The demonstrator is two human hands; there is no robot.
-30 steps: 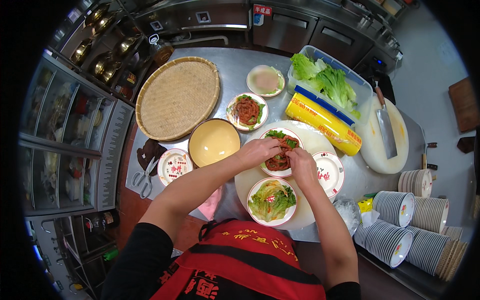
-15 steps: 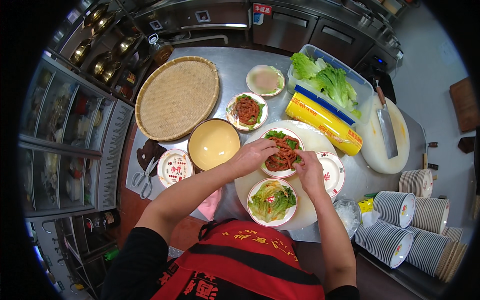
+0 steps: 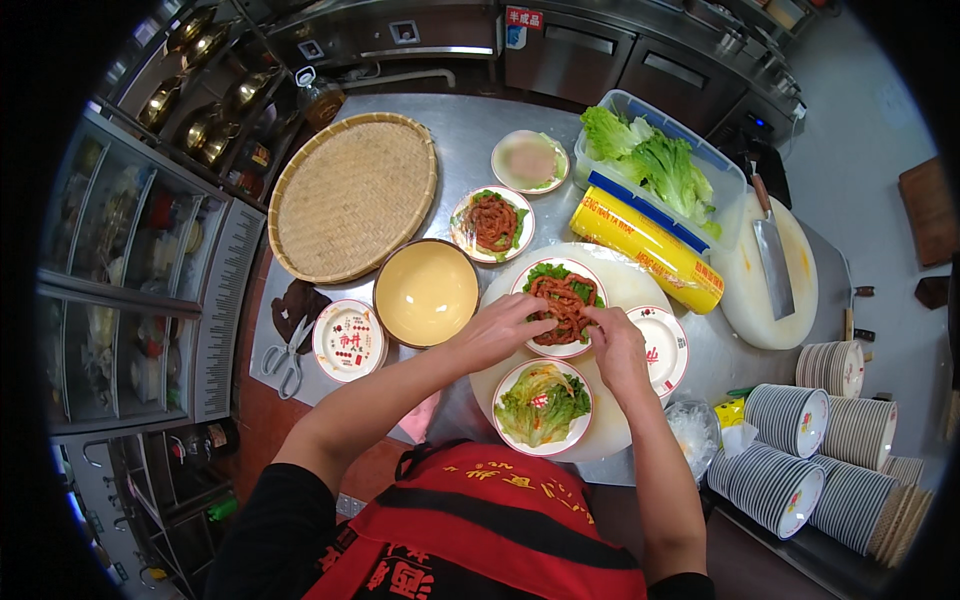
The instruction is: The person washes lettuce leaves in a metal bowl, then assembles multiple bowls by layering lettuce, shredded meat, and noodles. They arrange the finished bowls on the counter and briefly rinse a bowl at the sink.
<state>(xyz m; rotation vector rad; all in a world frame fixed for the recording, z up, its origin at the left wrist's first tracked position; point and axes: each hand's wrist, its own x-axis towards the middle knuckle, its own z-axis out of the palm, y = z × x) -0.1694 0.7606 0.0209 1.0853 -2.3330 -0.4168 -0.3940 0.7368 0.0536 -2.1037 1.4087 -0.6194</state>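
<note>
Reddish-brown strips of cooked meat (image 3: 567, 297) lie on green lettuce on a red-rimmed plate, which stands on a round white cutting board (image 3: 622, 418). From the left, my left hand (image 3: 503, 328) reaches over this plate, its bent fingertips closed at the strips. My right hand (image 3: 619, 350) does likewise at the opposite side, thumb and fingers together at the strips' edge. Both hands partly hide the plate. Nearer me, another plate holds only lettuce (image 3: 543, 403). Beside my right hand sits a bare plate (image 3: 668, 348).
Behind are a second meat plate (image 3: 494, 224), a plastic-wrapped roll (image 3: 650, 250), a lettuce tub (image 3: 725, 180) and a cleaver (image 3: 772, 265) on another board. To the left stand a woven tray (image 3: 350, 195), a yellow bowl (image 3: 427, 295) and scissors (image 3: 288, 370). Stacked dishes (image 3: 765, 485) rise at right.
Both hands have shifted slightly toward me, from the middle of the meat to its nearer edge. More of the strips' top shows now.
</note>
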